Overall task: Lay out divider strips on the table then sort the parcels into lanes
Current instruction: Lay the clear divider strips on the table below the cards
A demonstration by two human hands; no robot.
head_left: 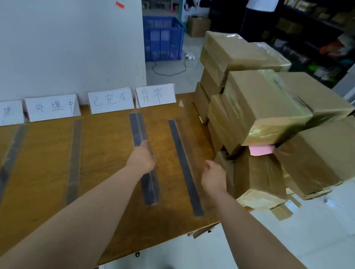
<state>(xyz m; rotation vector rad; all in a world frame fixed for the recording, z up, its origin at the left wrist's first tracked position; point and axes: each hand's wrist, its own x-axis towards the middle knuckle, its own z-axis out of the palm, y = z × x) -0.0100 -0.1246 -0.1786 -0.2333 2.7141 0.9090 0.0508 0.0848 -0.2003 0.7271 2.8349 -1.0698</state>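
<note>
Four grey divider strips lie lengthwise on the wooden table (pixel 106 155): the far-left strip (pixel 6 163), the second strip (pixel 74 160), the third strip (pixel 136 128) and the fourth strip (pixel 183 161). My left hand (pixel 143 156) holds the third strip near its middle, fingers along its left side and thumb on the right. My right hand (pixel 213 174) hovers loosely curled and empty just left of the stack of brown taped parcels (pixel 263 105) piled at the table's right end. A pink block (pixel 260 150) pokes out between the parcels.
White folded label cards (pixel 111 101) with handwritten characters stand along the table's back edge against a white wall. A blue crate (pixel 162 38) and a power strip sit on the floor beyond. Dark shelves fill the far right.
</note>
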